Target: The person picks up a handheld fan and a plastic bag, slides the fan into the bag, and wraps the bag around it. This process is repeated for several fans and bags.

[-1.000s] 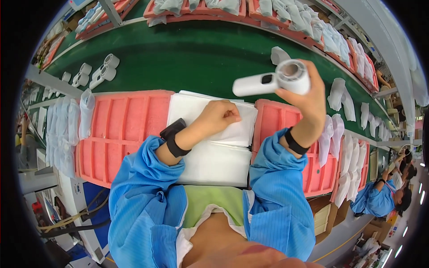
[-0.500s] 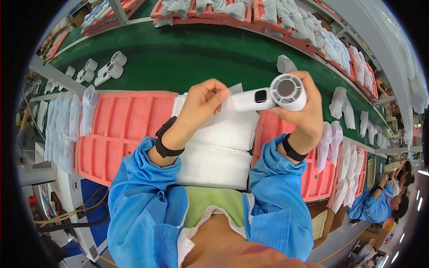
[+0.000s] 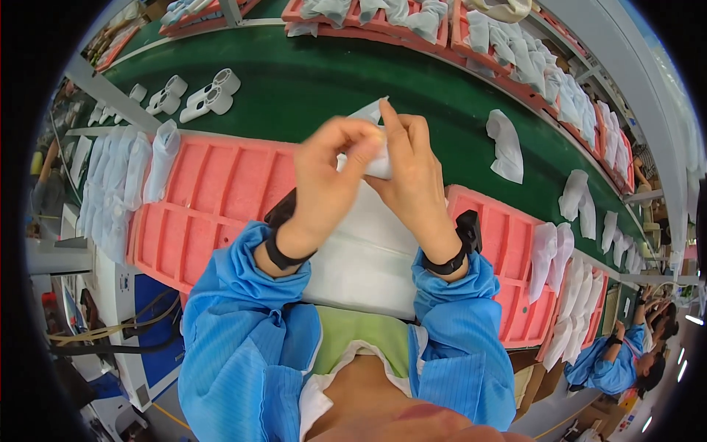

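Observation:
In front of my chest my two hands are close together around a white handheld fan (image 3: 379,163), mostly hidden by the fingers. A translucent white bag (image 3: 370,110) sticks up past the fingertips at its far side. My left hand (image 3: 335,166) is closed, pinching at the bag with thumb and fingers. My right hand (image 3: 414,163) wraps the fan from the right, its index finger stretched up along the bag. How far the bag covers the fan cannot be made out. Below the hands lies a stack of flat white bags (image 3: 361,272).
Pink foam trays (image 3: 213,195) flank the stack, with bagged fans (image 3: 96,191) at the left. Bare white fans (image 3: 210,96) stand on the green belt (image 3: 294,88). A bagged fan (image 3: 505,147) lies there to the right. Filled trays line the far shelf; a co-worker (image 3: 607,361) sits far right.
The fan has moved left and is now mostly hidden between my hands, which have come together. A bagged fan shows in fuller view on the belt at right. The view has shifted slightly.

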Demonstrator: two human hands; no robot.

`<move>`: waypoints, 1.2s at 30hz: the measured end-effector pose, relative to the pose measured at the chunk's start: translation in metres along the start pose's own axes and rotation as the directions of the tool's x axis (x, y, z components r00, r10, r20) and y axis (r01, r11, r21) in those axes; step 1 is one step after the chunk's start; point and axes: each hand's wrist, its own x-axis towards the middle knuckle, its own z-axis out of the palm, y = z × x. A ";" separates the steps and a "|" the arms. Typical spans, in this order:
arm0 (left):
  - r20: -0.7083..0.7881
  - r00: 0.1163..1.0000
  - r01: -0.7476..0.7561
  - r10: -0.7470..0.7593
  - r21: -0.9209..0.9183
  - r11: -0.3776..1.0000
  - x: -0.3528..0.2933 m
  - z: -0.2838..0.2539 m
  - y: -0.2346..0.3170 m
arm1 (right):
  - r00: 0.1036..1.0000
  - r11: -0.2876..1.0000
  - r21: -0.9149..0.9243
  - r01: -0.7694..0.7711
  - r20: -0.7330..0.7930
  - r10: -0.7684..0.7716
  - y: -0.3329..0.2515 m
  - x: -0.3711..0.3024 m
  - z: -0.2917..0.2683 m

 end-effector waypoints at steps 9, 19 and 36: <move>0.264 0.868 -0.496 0.420 0.502 0.709 -0.009 0.020 0.001 | 0.974 0.990 0.111 -0.091 -0.198 0.112 0.019 0.001 -0.003; 0.347 0.905 -0.395 0.246 0.472 0.788 0.021 -0.012 0.031 | 0.967 0.483 0.845 -0.227 0.136 0.216 -0.005 -0.006 -0.006; -0.094 0.943 -0.287 0.319 0.257 0.923 0.021 -0.009 0.003 | 0.989 0.978 0.147 -0.145 -0.014 0.148 0.031 -0.004 0.004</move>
